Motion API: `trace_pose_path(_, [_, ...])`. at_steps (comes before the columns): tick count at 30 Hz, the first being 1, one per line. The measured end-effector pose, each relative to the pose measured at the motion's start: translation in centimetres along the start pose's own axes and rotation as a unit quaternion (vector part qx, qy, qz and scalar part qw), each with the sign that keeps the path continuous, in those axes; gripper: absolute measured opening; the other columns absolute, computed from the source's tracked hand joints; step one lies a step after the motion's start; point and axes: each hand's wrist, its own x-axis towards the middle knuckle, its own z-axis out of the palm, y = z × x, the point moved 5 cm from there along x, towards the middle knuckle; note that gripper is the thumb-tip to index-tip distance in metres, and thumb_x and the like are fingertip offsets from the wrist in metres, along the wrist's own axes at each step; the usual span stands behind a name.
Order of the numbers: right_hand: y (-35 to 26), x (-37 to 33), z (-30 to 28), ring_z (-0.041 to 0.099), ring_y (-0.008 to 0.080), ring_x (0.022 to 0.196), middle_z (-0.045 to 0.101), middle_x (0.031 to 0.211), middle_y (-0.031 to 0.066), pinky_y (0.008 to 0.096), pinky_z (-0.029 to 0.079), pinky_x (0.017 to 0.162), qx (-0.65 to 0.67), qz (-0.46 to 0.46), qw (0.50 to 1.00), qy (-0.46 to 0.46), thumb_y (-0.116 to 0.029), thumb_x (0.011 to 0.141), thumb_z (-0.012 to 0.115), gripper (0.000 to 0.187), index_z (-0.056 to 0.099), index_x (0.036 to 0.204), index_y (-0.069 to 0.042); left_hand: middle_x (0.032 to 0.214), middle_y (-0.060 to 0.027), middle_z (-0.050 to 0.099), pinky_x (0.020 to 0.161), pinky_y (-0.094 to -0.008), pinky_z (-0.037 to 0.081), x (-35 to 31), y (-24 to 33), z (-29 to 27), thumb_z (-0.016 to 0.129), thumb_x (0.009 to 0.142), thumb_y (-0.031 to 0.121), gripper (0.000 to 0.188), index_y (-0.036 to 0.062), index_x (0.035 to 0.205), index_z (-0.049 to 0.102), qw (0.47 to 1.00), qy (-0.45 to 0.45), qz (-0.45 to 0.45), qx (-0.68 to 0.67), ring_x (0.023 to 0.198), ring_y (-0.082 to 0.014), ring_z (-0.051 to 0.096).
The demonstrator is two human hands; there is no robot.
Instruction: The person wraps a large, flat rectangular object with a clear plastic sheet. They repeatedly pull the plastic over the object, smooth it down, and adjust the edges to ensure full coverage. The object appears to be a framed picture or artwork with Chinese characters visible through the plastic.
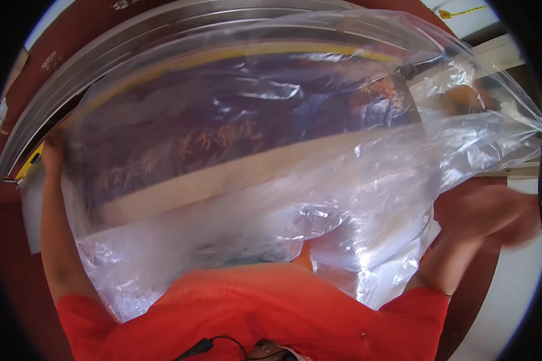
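A large sheet of clear plastic film (367, 180) lies wrinkled before me. Through it shows a wide dark purple printed panel (162, 120) with a tan lower band. My left hand (53, 150) is at the film's far left corner, its fingers closed on the edge. Just beside that hand is a yellow strip (31, 161) with a metal end, like a tape measure blade. Out to the right, past the film's edge, my right hand (512, 219) is smeared by motion. Its fingers cannot be made out, nor whether it holds anything.
Curved-looking metal rails (114, 45) run along the far side, with a dark red surface (72, 30) beyond. A long yellow band (223, 54) shows under the film's far part. Under the film at the right, a brownish shape (464, 98) is unclear. More white film (373, 240) bunches against my body.
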Motion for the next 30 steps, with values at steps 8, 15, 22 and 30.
trace_pose_path(8, [9.4, -27.3, 11.5, 0.048, 0.037, 0.091, 0.053, 0.094, 0.0226, 0.0391, 0.036, 0.083, -0.161, 0.235, 0.767, -0.575, -0.034, 0.081, 0.044, 0.046, 0.043, 0.113, -0.001, 0.089, -0.0197, 0.055, 0.067, -0.0403, 0.042, -1.6, -18.6, 0.8, 0.039, 0.084, 0.034, 0.038, 0.0046, 0.107, 0.047, 0.982, 0.022, 0.084, 0.166, 0.083, -0.0359, 0.053])
trace_pose_path(15, [11.3, -27.1, 18.7, 0.036, 0.0285, 0.11, 0.04, 0.118, 0.0176, 0.0345, 0.027, 0.092, 0.029, 0.422, 0.738, -0.526, -0.047, 0.081, 0.037, 0.058, 0.037, 0.12, -0.004, 0.108, -0.021, 0.045, 0.082, -0.0381, 0.037, -0.6, -11.9, -5.4, 0.042, 0.084, 0.023, 0.035, -0.0005, 0.11, 0.042, 0.979, -0.011, 0.031, 0.2, 0.099, -0.0344, 0.044])
trace_pose_path(22, [19.9, -38.1, 5.2, 0.055, 0.023, 0.087, 0.057, 0.089, 0.0139, 0.0348, 0.044, 0.067, -0.185, 0.596, 0.681, -0.382, -0.034, 0.084, 0.032, 0.033, 0.051, 0.091, -0.008, 0.128, -0.017, 0.028, 0.098, -0.0306, 0.019, -6.6, -11.5, -0.2, 0.035, 0.087, 0.032, 0.051, -0.0038, 0.123, 0.027, 0.983, -0.107, -0.037, -0.145, 0.119, -0.0262, 0.026])
trace_pose_path(30, [1.5, -58.9, 3.8, 0.046, 0.0267, 0.101, 0.047, 0.11, 0.0113, 0.0347, 0.039, 0.082, -0.303, 0.396, 0.547, -0.672, -0.031, 0.077, 0.045, 0.039, 0.045, 0.11, -0.011, 0.133, -0.0147, 0.017, 0.101, -0.0313, 0.012, -3.6, -21.4, 1.8, 0.025, 0.089, 0.031, 0.046, 0.0037, 0.127, 0.024, 0.987, -0.161, 0.017, 0.023, 0.122, -0.0253, 0.019])
